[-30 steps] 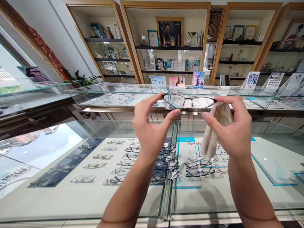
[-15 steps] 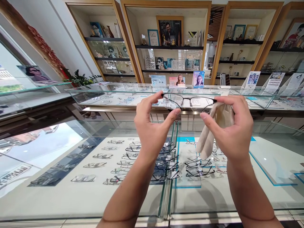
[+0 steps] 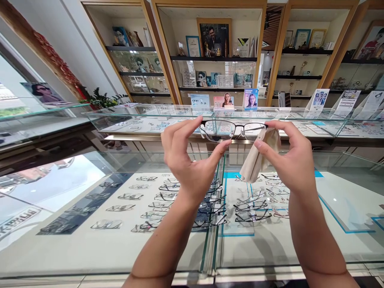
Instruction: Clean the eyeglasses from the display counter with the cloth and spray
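A pair of eyeglasses [image 3: 239, 127] with a dark upper rim and clear lenses is held up in front of me, above the glass counter. My left hand [image 3: 190, 160] grips its left end between fingers and thumb, the thumb near the lower edge of the left lens. At the other end, my right hand [image 3: 292, 160] pinches the frame by its right corner. A beige cloth [image 3: 253, 162] also hangs from the right hand, its lower part dangling below the glasses. Part of the cloth is hidden behind the right fingers.
Below is a glass display counter [image 3: 168, 256] with rows of eyeglasses under its top, such as a clear pair [image 3: 107, 224]. Farther back, another glass counter [image 3: 141, 116] carries upright cards [image 3: 251, 99]. Wooden shelves [image 3: 210, 4] line the wall; a plant [image 3: 105, 99] stands at left.
The eyeglasses have shifted slightly left and turned a little, both hands moving with them. The cloth has swung left and upward in the right hand.
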A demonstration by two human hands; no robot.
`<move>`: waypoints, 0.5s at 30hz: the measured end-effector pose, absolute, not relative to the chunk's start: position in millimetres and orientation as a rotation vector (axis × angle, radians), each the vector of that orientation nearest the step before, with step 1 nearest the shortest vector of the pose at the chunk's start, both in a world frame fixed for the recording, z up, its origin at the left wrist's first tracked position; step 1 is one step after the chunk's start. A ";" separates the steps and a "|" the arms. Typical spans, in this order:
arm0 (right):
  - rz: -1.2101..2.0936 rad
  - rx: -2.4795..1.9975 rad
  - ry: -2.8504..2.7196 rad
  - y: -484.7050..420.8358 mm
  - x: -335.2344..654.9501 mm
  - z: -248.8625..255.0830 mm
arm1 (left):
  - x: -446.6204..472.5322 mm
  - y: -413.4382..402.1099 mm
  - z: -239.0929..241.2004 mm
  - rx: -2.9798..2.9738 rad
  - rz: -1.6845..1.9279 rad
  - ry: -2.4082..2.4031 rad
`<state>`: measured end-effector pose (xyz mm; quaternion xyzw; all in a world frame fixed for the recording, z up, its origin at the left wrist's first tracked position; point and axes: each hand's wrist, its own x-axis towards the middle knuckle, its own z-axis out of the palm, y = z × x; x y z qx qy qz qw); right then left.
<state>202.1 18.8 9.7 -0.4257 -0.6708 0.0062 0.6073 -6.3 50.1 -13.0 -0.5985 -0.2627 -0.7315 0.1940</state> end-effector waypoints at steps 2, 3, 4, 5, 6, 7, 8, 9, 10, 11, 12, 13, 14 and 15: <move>-0.018 -0.975 -1.544 19.0 201.1 9.2 | -6.5 51.5 -13.6 -1.682 -2.060 -0.727; -0.033 -0.973 -1.541 18.9 200.5 9.1 | -6.6 52.1 -13.9 -1.689 -2.065 -0.726; -0.046 -0.972 -1.539 18.6 199.9 9.0 | -6.6 52.5 -14.1 -1.700 -2.073 -0.732; -0.060 -0.972 -1.538 18.1 199.3 9.0 | -6.5 52.8 -14.4 -1.715 -2.085 -0.746; -0.079 -0.971 -1.536 17.5 198.4 9.0 | -6.3 53.1 -14.7 -1.734 -2.103 -0.770; -0.105 -0.968 -1.533 16.9 197.4 9.0 | -5.9 53.3 -15.1 -1.759 -2.126 -0.804; -0.138 -0.964 -1.527 16.1 196.2 9.0 | -5.5 53.6 -15.4 -1.789 -2.153 -0.844; -0.175 -0.958 -1.521 15.4 194.8 8.9 | -5.1 53.9 -15.8 -1.822 -2.182 -0.888; -0.213 -0.950 -1.513 14.6 193.4 8.7 | -4.6 54.3 -16.1 -1.852 -2.215 -0.929; -0.250 -0.941 -1.507 13.8 191.9 8.5 | -4.2 54.6 -16.4 -1.878 -2.245 -0.963; -0.282 -0.934 -1.503 13.2 190.6 8.2 | -3.9 54.8 -16.6 -1.896 -2.270 -0.990; -0.310 -0.930 -1.500 12.6 189.4 7.9 | -3.6 54.9 -16.7 -1.906 -2.288 -1.011; -0.333 -0.929 -1.498 12.1 188.4 7.6 | -3.4 54.9 -16.6 -1.910 -2.299 -1.024; -0.351 -0.930 -1.496 11.7 187.7 7.3 | -3.2 54.8 -16.5 -1.913 -2.305 -1.030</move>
